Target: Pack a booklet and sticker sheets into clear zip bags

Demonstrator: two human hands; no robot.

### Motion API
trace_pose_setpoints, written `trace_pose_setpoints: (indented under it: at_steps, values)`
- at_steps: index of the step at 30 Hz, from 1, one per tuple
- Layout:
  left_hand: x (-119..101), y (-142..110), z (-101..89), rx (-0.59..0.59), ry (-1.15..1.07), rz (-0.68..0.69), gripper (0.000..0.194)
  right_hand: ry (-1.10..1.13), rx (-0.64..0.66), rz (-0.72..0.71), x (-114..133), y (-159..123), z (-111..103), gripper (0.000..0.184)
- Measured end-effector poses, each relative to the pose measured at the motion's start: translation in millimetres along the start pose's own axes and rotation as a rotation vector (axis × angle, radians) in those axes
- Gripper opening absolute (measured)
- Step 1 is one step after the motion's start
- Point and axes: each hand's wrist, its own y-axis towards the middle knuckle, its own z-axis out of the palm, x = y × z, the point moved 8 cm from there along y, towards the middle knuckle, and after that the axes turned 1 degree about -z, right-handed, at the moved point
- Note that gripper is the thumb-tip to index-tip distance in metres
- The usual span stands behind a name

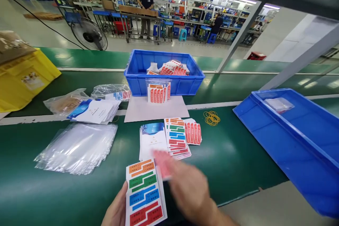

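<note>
My left hand (116, 206) is closed around the edge of a sheet of orange, green, blue and red labels (144, 194), with white paper behind it. Smeared by motion, my right hand (189, 185) grips a red label sheet (162, 164) beside the upper right edge of the coloured sheet. Just beyond lie a stack of blue-and-white booklets (153, 139), a stack of coloured label sheets (176, 134) and several red label sheets (194, 132).
Clear plastic bags (79, 146) and more booklets (94, 110) lie at left. A blue bin (164, 85) holds label sheets, with packed sets (158, 93) leaning on its front. Yellow rubber bands (211, 118) and a tilted blue bin (280, 137) are at right. A person (146, 0) stands far back.
</note>
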Motion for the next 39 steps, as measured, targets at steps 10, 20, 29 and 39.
trace_pose_setpoints:
  at_steps: [10, 20, 29, 39]
  values:
    - [-85, -44, -10.0, 0.104, 1.406, 0.647, 0.033, 0.484, 0.258, 0.273, 31, 9, 61, 0.056]
    - [-160, -58, 15.5, -0.161, 1.842, 0.899, 0.024, 1.046, 0.666, 0.515, 39, -21, 151, 0.031]
    - [-238, -19, -39.7, -0.875, 2.110, 0.931, 0.024, 1.253, 0.639, 0.332, 53, -18, 148, 0.033]
    - [-236, -49, -39.7, -0.872, 1.853, 1.022, 0.015, 0.927, 0.672, 0.720, 30, -63, 165, 0.030]
